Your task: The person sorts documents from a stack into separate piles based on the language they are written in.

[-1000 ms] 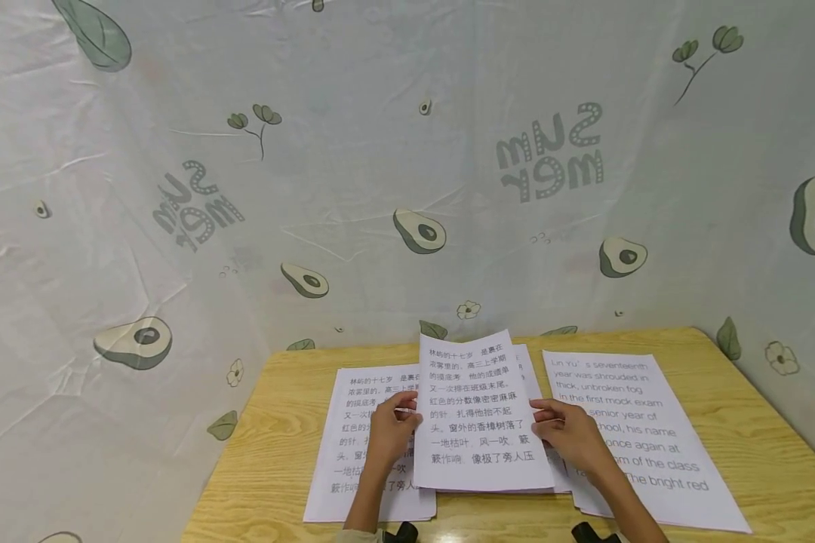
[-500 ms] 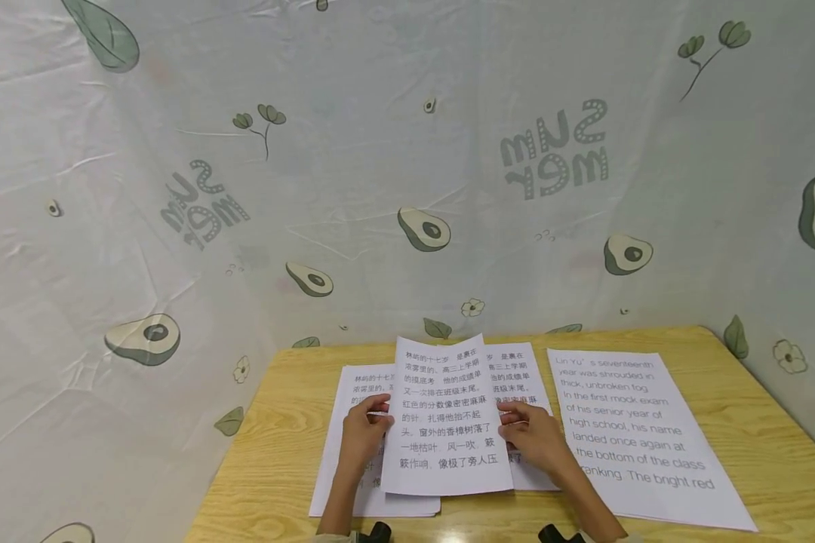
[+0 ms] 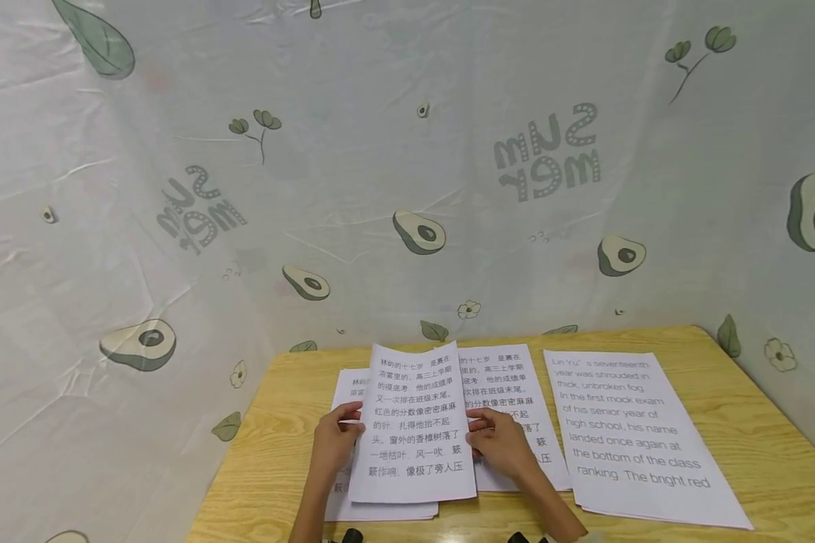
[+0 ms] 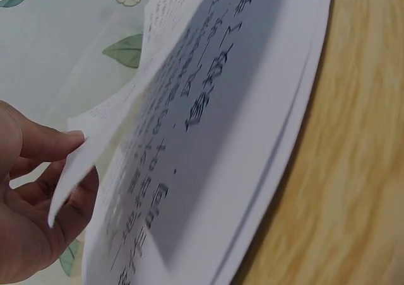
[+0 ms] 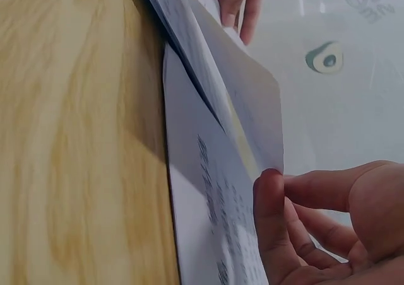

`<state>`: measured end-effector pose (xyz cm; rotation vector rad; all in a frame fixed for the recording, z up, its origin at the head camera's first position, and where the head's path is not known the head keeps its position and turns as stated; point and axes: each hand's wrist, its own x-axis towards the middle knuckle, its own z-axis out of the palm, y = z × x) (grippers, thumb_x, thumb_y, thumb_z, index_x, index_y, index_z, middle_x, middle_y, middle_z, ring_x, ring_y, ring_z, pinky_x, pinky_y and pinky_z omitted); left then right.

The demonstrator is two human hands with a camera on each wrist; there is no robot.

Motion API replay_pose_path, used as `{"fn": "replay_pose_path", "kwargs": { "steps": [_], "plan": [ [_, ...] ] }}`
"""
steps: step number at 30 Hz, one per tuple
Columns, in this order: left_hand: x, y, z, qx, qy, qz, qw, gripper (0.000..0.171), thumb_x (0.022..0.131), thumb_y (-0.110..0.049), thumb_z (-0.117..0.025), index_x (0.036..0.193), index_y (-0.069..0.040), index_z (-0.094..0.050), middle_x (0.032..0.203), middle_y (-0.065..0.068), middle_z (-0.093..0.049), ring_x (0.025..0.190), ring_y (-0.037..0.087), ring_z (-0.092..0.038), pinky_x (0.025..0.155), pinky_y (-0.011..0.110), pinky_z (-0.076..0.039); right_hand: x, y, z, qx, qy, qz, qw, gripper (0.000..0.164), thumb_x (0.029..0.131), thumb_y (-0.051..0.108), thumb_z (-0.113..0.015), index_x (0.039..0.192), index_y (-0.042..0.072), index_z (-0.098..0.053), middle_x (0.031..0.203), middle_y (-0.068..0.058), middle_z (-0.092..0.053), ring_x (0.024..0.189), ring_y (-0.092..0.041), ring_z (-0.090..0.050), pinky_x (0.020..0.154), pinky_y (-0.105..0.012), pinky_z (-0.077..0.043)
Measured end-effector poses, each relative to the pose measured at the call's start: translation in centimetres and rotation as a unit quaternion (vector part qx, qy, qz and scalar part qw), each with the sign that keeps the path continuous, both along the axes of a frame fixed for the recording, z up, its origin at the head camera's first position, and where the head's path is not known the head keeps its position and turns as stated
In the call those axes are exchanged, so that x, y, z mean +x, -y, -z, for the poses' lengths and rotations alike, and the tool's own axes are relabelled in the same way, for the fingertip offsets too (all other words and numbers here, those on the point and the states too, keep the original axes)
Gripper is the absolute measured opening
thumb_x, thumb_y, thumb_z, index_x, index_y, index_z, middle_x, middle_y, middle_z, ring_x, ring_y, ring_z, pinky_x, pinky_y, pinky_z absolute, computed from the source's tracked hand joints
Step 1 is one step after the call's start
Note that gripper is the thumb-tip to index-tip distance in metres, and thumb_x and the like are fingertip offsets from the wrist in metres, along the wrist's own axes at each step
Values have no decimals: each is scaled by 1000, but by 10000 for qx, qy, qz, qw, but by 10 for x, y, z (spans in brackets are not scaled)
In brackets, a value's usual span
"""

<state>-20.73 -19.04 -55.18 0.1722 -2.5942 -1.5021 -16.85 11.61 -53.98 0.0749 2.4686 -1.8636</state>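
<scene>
A white sheet of paper (image 3: 414,422) printed with Chinese text is held up between both hands, above the left stack. My left hand (image 3: 335,441) pinches its left edge between thumb and fingers; the left wrist view shows the sheet (image 4: 104,133) bending up from that grip. On the opposite edge, my right hand (image 3: 502,445) pinches the paper, and its thumb and fingertip meet on the border in the right wrist view. Beneath lies the left paper stack (image 3: 380,513), mostly covered. A middle stack (image 3: 523,467) with the same Chinese text lies partly behind my right hand.
On the right lies a stack of pages with English text (image 3: 638,445). The wooden table (image 3: 740,422) carries all the stacks. A pale curtain (image 3: 353,188) printed with avocados and leaves hangs behind the table's back edge.
Both hands have carried the sheet leftward, from over the middle stack to over the left stack. More of the middle stack and the English pages now shows.
</scene>
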Motion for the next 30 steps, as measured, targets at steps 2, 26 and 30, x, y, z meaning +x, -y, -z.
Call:
{"fn": "replay_pose_path", "kwargs": {
  "steps": [2, 26, 30],
  "plan": [
    [1, 6, 0, -30, 11, -22, 10000, 39, 92, 7, -72, 130, -2, -75, 112, 14, -74, 91, 19, -70, 73, 21, -56, -1, 6, 2, -32, -38, -60, 10000, 41, 90, -3, -73, 131, -5, -70, 105, -12, -73, 77, -17, -72, 63, -29, -61],
    [15, 52, 2, 33, 146, -400, 9991, 37, 95, 5, -68, 132, 4, -72, 117, 22, -73, 96, 26, -71, 75, 26, -56, 0, 55, 13, -557, -120, -507, 9971, 46, 87, -6, -75, 132, -11, -66, 103, -17, -72, 83, -17, -75, 65, -28, -64],
    [14, 57, 5, -8, 140, -430, 9990, 37, 93, 6, -68, 130, 5, -72, 117, 23, -74, 97, 27, -72, 76, 27, -57, 0, 59, 14, -460, -151, -446, 9978, 45, 86, -7, -75, 130, -11, -67, 101, -15, -73, 81, -16, -74, 64, -28, -64]
  ]
}}
